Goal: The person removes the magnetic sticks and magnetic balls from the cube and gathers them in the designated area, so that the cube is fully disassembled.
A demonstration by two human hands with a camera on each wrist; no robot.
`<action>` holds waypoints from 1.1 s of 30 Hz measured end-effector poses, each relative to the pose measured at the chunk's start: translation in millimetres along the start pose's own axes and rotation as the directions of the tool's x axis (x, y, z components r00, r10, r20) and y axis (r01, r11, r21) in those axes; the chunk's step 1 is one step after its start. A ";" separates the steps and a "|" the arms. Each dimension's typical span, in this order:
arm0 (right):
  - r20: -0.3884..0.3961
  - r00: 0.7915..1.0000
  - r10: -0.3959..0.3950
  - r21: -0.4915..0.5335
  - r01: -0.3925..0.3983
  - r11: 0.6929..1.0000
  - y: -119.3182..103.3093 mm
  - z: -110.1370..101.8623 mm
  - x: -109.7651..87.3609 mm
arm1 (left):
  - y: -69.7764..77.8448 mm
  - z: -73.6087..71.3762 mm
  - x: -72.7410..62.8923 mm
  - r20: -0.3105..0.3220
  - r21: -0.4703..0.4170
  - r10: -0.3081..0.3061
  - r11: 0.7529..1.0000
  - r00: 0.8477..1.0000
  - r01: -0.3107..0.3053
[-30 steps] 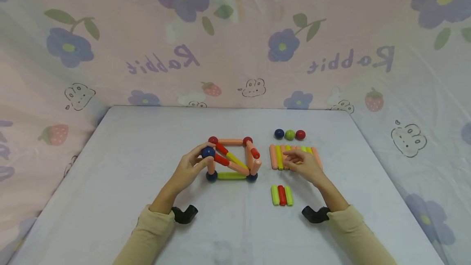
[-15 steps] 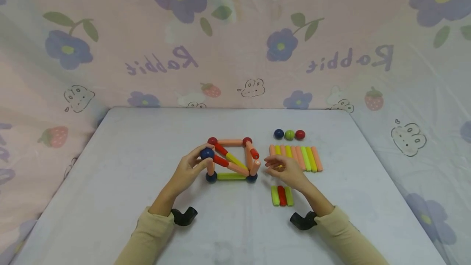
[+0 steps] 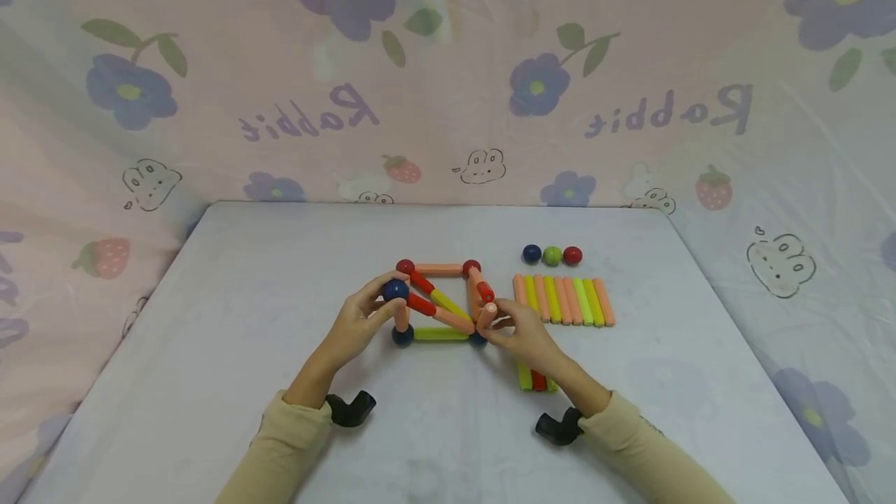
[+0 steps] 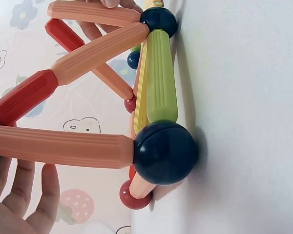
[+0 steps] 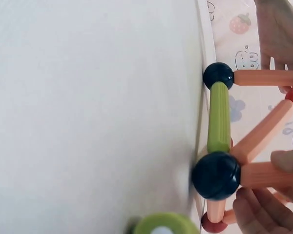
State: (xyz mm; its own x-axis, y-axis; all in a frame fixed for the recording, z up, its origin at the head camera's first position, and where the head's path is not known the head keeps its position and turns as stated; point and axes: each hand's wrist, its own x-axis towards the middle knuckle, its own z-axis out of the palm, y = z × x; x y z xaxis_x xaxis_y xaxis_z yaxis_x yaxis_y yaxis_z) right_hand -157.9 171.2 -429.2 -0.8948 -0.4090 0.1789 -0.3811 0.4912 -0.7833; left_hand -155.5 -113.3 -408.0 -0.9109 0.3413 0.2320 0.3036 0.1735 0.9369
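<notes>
My left hand [image 3: 358, 325] grips a dark blue ball [image 3: 396, 290] atop an upright peach stick [image 4: 63, 146] at the frame's front left corner. The fingers and thumb of my right hand [image 3: 523, 337] pinch the upright peach stick [image 5: 261, 174] rising from the front right blue ball [image 5: 216, 175]. A green stick [image 3: 441, 334] joins the two front base balls. From the held ball, a red stick [image 3: 421, 303] and a peach stick [image 3: 453, 321] slope down to the front right corner. A yellow stick [image 3: 449, 303] crosses the base. Red balls [image 3: 471, 267] mark the back corners.
Right of the frame lies a row of peach, yellow and green sticks [image 3: 567, 300]. Behind it sit a blue ball [image 3: 532, 254], a green ball [image 3: 552, 256] and a red ball [image 3: 572, 255]. Short green and red sticks [image 3: 538, 381] lie near my right wrist, partly hidden.
My right hand has moved left from over the stick row to the frame's front right upright and now pinches it. My left hand stays on the blue ball.
</notes>
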 end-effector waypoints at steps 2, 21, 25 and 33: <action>-0.007 1.000 -0.019 -0.012 0.019 1.000 -0.7 2.8 -0.1 | -0.4 -0.7 -0.5 0.002 0.007 -0.006 1.000 1.000 0.006; -0.004 0.999 -0.040 -0.129 0.039 0.991 -6.8 6.5 -2.9 | -0.5 -1.0 0.7 0.004 0.012 -0.031 0.999 1.000 0.031; -0.004 0.999 -0.037 -0.133 0.037 0.990 -6.3 6.8 -2.9 | 0.6 -0.9 1.4 0.004 0.012 -0.030 0.999 1.000 0.030; -0.038 0.999 0.027 -0.062 -0.029 0.998 -3.7 7.5 -3.4 | -1.6 -1.1 0.3 0.002 0.012 -0.029 1.000 1.000 0.029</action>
State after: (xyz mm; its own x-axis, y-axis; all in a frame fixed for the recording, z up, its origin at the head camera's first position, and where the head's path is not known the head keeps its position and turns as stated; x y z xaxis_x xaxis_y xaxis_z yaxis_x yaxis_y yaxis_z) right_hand -151.7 165.0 -431.4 -0.9129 -0.3661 0.1804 -0.3686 0.5496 -0.7497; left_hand -156.6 -114.5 -409.1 -0.9186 0.3381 0.2045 0.2807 0.1943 0.9399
